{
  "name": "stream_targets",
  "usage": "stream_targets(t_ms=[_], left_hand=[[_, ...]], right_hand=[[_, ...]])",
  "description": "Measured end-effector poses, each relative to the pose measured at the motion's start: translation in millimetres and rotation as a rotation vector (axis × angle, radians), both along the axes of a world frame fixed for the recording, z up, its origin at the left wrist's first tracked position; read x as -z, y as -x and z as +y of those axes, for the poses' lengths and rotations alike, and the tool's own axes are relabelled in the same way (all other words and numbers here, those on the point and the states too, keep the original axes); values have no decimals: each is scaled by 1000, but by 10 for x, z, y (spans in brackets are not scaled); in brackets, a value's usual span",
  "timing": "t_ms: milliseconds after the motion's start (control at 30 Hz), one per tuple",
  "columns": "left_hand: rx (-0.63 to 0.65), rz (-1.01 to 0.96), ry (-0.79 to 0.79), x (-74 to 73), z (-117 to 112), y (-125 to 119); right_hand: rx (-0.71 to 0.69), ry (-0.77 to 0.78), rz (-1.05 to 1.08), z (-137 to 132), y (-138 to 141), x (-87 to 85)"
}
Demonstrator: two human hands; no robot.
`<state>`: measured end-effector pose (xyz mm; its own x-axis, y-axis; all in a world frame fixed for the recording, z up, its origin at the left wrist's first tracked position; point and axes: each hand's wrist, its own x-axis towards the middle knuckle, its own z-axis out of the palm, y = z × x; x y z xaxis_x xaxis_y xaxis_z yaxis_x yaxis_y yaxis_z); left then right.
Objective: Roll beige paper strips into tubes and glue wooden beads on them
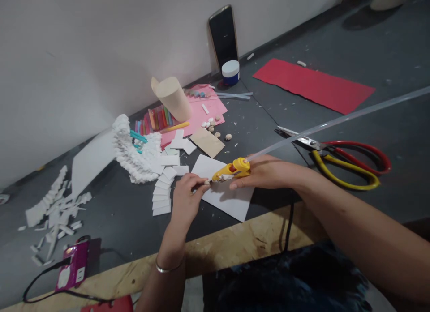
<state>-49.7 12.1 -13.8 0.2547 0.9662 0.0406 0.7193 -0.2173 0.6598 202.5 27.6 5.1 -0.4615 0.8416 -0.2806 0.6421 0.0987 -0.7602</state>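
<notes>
My right hand point(268, 171) is wrapped round a yellow hot glue gun point(235, 168), with a long clear glue stick point(322, 126) sticking out of its back. My left hand point(188, 193) pinches a small pale piece point(207, 182) right at the gun's nozzle; its exact kind is too small to make out. Both hands are above a sheet of white card point(231, 202) lying near the table's front edge. Close to my left hand, small white rectangles point(162, 198) lie overlapped in a curved row.
Scissors point(317, 146) with red and yellow handles lie to the right, below red paper point(312, 86). Behind are a phone point(223, 36), a blue jar point(230, 73), a cream roll point(174, 97) and pink paper point(218, 107). White ruffled pieces point(134, 155) and a purple power strip point(74, 262) are left.
</notes>
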Motion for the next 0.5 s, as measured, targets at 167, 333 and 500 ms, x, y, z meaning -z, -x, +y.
stream_targets(t_ms=[167,333,500], left_hand=[[-5,10,-6,-6,-3,-10],[-6,16,-14,-9,1,-10],[-9,23,-16,-15,0,-11]], right_hand=[[0,16,-49,-3,9,-45],[15,30,-50,-7,-1,-83],[30,44,-127,-11,-1,-105]])
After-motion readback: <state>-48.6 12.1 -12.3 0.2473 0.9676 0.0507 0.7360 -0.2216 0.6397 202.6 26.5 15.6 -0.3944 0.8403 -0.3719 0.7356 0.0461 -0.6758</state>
